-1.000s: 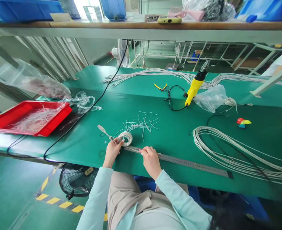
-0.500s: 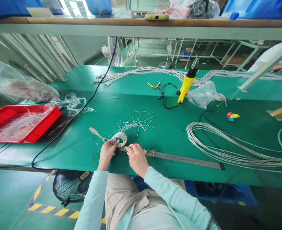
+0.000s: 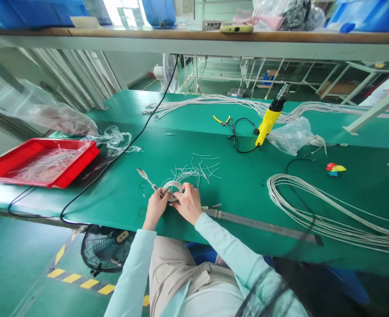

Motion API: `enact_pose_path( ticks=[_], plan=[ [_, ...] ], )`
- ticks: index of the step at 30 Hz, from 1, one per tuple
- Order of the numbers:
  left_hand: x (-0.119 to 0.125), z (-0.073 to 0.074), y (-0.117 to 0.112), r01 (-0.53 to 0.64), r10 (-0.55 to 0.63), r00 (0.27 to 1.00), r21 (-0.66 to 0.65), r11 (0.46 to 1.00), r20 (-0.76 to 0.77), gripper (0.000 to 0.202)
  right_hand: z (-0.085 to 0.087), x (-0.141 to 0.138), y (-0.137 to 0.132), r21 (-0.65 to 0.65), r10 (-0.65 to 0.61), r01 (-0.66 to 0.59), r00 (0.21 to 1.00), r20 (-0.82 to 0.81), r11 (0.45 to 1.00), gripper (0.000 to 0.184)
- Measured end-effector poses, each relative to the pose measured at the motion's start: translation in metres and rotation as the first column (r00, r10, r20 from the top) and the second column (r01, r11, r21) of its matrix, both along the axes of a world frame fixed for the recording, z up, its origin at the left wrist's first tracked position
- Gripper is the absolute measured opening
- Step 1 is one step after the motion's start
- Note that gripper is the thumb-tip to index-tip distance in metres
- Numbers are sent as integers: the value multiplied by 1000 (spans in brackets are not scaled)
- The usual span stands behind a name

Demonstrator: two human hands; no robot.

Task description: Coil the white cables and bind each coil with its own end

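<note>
Both my hands meet on a small coil of white cable (image 3: pixel 172 188) near the front edge of the green table (image 3: pixel 121 193). My left hand (image 3: pixel 157 206) grips the coil's left side with bent fingers. Over the coil's right side, my right hand (image 3: pixel 188 201) is closed with curled fingers. A connector end (image 3: pixel 142 173) of the cable sticks out to the upper left. Just right of my hands lies a long metal ruler (image 3: pixel 263 225), running along the table's front. Short cut wire pieces (image 3: pixel 197 169) lie scattered behind the coil.
A red tray (image 3: pixel 38 160) of wire offcuts sits at the left. A large loop of white cable (image 3: pixel 326 211) fills the right side. A yellow heat gun (image 3: pixel 269 118), yellow pliers (image 3: pixel 221 119) and a plastic bag (image 3: pixel 291 134) lie further back. A black cord (image 3: pixel 121 152) crosses the table.
My right hand has slid left along the ruler and come onto the coil beside my left hand. The left hand has stayed on the coil.
</note>
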State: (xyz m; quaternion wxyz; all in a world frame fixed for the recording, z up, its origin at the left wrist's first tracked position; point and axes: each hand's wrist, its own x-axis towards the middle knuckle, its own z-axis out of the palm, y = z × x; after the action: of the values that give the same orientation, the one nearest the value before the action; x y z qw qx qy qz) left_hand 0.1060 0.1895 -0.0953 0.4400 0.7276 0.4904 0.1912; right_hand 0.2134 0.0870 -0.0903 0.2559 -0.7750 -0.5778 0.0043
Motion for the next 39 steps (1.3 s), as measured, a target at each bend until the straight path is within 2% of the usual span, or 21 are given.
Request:
enact_pose_path(
  ticks=[4,10,16,22,28,31,36,37,39],
  plan=[
    [4,12,2,12,-12,999,-17,1000,44,23,7,4,3,45,-16,18,999,-39,999,31],
    [8,25,0,68,-64,995,-42,997,80,25,21,7,3,71,-29,32,998,-51,997,23],
    [6,31,1,130,-126,990,-57,990,67,26,22,10,-4,58,4,-2,1000,-22,998,23],
    [-2,34,5,250,-248,968,-87,964,33,25,21,11,-12,48,60,-59,998,-20,997,26],
    [-3,30,9,357,-358,934,-124,926,16,23,14,15,-16,43,121,-120,993,-13,992,22],
    [-1,24,18,362,-363,932,-127,924,18,21,7,15,-14,44,142,-141,990,-22,989,24],
    [-2,9,33,305,-303,952,-118,945,31,19,-7,13,-22,45,78,-75,994,-82,996,55],
    [-3,6,35,302,-300,953,-121,945,38,19,-10,12,-26,38,62,-59,994,-94,998,54],
    [-4,1,35,306,-302,952,-127,943,55,19,-15,13,-34,20,47,-45,993,-111,999,39]
  ],
)
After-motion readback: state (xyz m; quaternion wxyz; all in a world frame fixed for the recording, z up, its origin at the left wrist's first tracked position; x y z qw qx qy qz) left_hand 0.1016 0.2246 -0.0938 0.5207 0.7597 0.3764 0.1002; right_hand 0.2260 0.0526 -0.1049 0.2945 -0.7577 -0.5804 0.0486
